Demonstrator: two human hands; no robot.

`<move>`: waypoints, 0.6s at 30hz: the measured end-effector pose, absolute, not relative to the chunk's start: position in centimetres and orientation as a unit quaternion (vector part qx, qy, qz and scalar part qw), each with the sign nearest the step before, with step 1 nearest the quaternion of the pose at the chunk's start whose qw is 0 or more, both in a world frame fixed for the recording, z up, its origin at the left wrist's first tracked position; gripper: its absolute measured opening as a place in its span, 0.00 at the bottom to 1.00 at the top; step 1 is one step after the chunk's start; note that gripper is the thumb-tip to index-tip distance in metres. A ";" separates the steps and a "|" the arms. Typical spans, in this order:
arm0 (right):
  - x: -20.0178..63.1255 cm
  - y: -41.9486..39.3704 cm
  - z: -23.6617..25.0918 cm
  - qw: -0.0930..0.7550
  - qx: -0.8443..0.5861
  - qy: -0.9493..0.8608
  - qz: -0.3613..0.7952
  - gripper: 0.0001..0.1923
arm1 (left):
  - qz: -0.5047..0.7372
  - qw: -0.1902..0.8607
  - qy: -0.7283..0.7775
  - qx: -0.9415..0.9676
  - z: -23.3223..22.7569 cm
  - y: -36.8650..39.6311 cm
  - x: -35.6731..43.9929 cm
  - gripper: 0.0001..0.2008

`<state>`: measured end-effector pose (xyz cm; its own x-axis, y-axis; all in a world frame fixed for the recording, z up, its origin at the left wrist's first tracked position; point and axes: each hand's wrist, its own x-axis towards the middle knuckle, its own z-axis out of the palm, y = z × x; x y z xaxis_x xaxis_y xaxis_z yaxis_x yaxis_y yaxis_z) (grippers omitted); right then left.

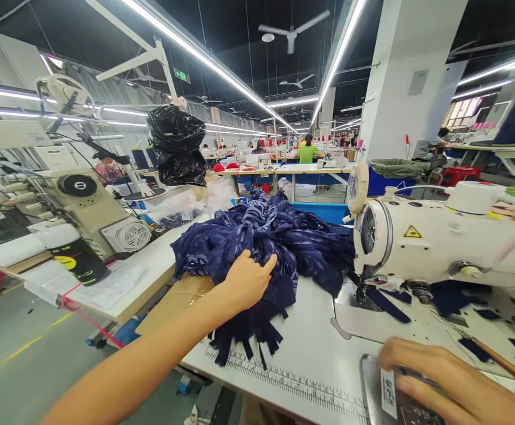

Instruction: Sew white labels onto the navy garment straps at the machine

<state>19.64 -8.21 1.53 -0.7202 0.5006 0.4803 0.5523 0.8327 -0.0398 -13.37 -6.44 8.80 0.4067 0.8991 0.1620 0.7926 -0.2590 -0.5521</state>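
A heaped bundle of navy garment pieces (226,245), some with a lighter wavy pattern, lies on the white sewing table. Its dark strip-like ends (244,330) hang toward the front edge. My left hand (251,280) reaches into the front of the heap, its fingers curled into the cloth and partly hidden. At the lower right, my right hand (434,372) is over a shiny metal tray (368,383) with a white label. Its fingers are bent and blurred, and a dark shape shows beneath them. A white sewing machine (443,236) stands right of the heap.
Navy scraps (390,305) lie around the machine's needle area. A printed ruler (284,381) runs along the table's front. To the left are another machine (84,206), a black thread cone (80,260) and a black plastic bag (175,144). People sit at machines farther back.
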 end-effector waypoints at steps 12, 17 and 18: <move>-0.8 -2.8 4.5 0.087 -0.186 -0.971 -0.118 0.24 | 0.094 0.288 -0.522 -0.798 9.2 -9.0 -22.1 0.13; 1.8 -2.8 2.2 0.023 -0.178 -0.981 -0.070 0.23 | 0.143 0.218 -0.566 -0.782 5.2 -10.6 -25.7 0.08; 2.5 -3.2 2.0 0.016 -0.171 -0.983 -0.064 0.24 | 0.153 0.190 -0.550 -0.798 4.2 -11.0 -25.3 0.06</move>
